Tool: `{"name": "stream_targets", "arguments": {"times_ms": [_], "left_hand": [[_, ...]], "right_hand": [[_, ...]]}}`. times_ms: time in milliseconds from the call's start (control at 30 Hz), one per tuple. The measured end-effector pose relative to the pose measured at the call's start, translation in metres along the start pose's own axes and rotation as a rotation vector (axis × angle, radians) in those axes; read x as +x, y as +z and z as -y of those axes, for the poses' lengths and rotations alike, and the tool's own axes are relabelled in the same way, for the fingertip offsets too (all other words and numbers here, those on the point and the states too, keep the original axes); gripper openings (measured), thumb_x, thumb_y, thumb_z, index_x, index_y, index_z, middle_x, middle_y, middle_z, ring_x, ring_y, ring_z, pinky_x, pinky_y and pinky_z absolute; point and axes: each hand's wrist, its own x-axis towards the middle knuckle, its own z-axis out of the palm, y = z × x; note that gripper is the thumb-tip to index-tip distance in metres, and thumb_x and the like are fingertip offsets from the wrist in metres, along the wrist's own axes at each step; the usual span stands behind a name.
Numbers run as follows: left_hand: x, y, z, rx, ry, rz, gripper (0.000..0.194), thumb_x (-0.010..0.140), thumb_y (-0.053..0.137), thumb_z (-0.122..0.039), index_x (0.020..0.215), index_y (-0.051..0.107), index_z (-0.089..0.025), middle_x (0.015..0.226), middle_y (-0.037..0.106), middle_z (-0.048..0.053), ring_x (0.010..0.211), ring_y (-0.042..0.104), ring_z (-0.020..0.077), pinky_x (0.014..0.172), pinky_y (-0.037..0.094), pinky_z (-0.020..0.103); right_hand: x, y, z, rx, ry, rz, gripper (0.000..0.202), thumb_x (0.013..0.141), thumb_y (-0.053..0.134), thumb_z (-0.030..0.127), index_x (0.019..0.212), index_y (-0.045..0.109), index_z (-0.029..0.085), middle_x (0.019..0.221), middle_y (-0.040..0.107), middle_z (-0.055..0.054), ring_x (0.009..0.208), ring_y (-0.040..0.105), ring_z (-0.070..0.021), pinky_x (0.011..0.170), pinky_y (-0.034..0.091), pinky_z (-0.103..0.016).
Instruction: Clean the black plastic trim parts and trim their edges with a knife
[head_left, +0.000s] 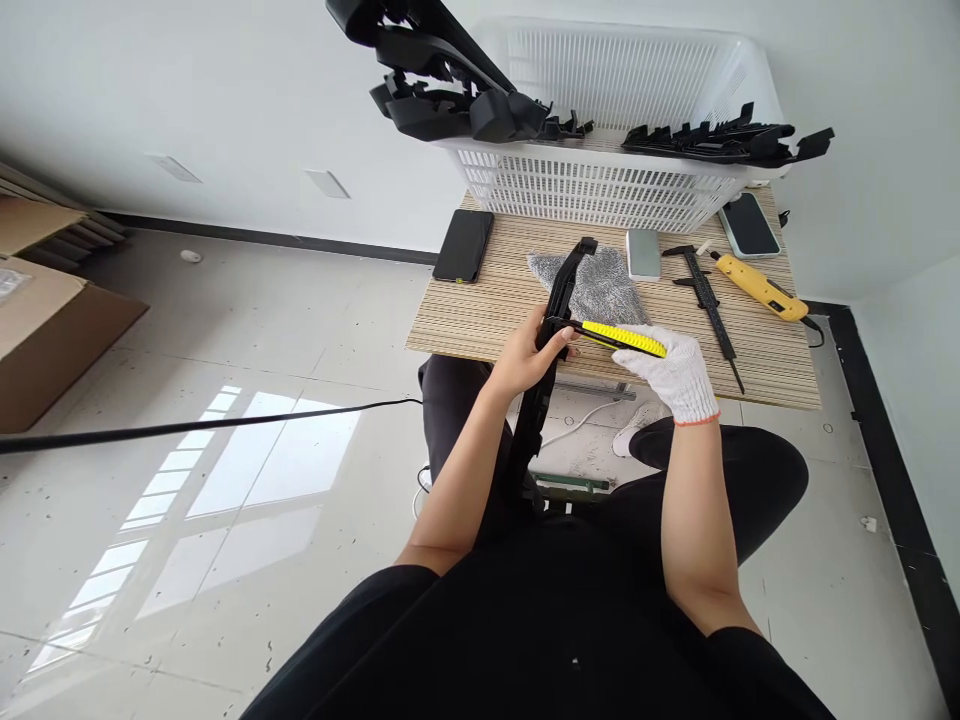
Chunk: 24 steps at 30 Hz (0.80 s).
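Fingers of the bare left hand [529,352] curl tightly round a long black plastic part [559,300], the thumb lying along its side near the middle of its length. That part runs steeply from the person's lap up over the near edge of the small wooden table [480,315], its top end resting above a grey glove [600,285] that lies flat on the tabletop. The right hand [679,372], in a white knitted glove, is closed round the handle of a yellow utility knife [622,338], whose front end touches the black part just beside the left thumb; whether a blade is out I cannot tell.

On the same head view, behind the hands, a white slatted basket [600,185] stands at the far side of the table, with more black plastic parts [450,90] piled on its left rim and others [727,140] lying across its right rim. A dark phone [463,245] lies at the table's left edge. To the right of the grey glove lie a small silver device [643,253], a black caliper [709,300], a second yellow knife [757,285] and another phone [748,225]. A cardboard box [45,330] sits on the tiled floor far left, and a black cable [187,428] crosses the floor.
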Motion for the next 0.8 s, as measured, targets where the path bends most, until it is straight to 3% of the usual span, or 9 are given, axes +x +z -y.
{"name": "stream_targets", "arguments": {"times_ms": [100,233,367,533,667,800], "left_hand": [[0.0,0.001,0.0,-0.066,-0.02,0.002,0.048,0.092,0.057,-0.056,0.121,0.053,-0.019,0.1,0.076,0.008,0.077,0.074,0.0171,0.074,0.058,0.031],[0.0,0.003,-0.001,-0.149,-0.07,-0.013,0.049,0.095,0.047,-0.06,0.122,0.055,-0.019,0.099,0.076,0.009,0.073,0.073,0.0169,0.071,0.06,0.032],[0.002,0.004,-0.001,-0.167,-0.093,-0.035,0.051,0.097,0.042,-0.059,0.126,0.055,-0.019,0.096,0.076,0.007,0.072,0.073,0.017,0.069,0.06,0.032],[0.001,-0.002,-0.002,-0.223,-0.081,0.053,0.051,0.095,0.049,-0.058,0.126,0.052,-0.018,0.103,0.075,0.009,0.075,0.071,0.0144,0.073,0.059,0.031],[-0.009,-0.007,-0.006,-0.275,-0.084,0.158,0.049,0.094,0.053,-0.054,0.13,0.051,-0.02,0.112,0.073,0.011,0.082,0.069,0.0143,0.078,0.058,0.031],[-0.026,-0.006,-0.007,-0.319,-0.133,0.194,0.051,0.094,0.057,-0.05,0.135,0.05,-0.021,0.102,0.072,0.008,0.083,0.066,0.0142,0.076,0.055,0.029]], "right_hand": [[0.0,-0.001,0.0,0.014,0.01,-0.094,0.049,0.069,0.081,0.043,0.112,0.077,0.018,0.094,0.076,-0.006,0.073,0.067,-0.0177,0.062,0.056,-0.03],[0.0,0.0,0.002,-0.001,-0.01,-0.003,0.047,0.068,0.08,0.04,0.108,0.078,0.017,0.091,0.075,-0.006,0.075,0.066,-0.0177,0.063,0.055,-0.029],[-0.001,0.002,0.003,0.018,0.012,-0.207,0.047,0.07,0.078,0.043,0.108,0.077,0.015,0.078,0.071,-0.003,0.056,0.056,-0.0121,0.052,0.048,-0.027],[0.0,0.003,0.001,0.048,-0.037,-0.233,0.041,0.07,0.078,0.042,0.103,0.077,0.018,0.067,0.063,0.002,0.051,0.05,-0.0094,0.05,0.043,-0.025],[0.0,0.002,-0.002,0.156,0.01,-0.281,0.038,0.069,0.078,0.042,0.097,0.076,0.016,0.057,0.054,0.006,0.046,0.043,-0.0081,0.044,0.037,-0.024],[0.002,0.006,-0.004,0.285,0.031,-0.342,0.032,0.07,0.077,0.041,0.09,0.072,0.017,0.056,0.047,0.007,0.045,0.039,-0.0075,0.041,0.032,-0.023]]}}
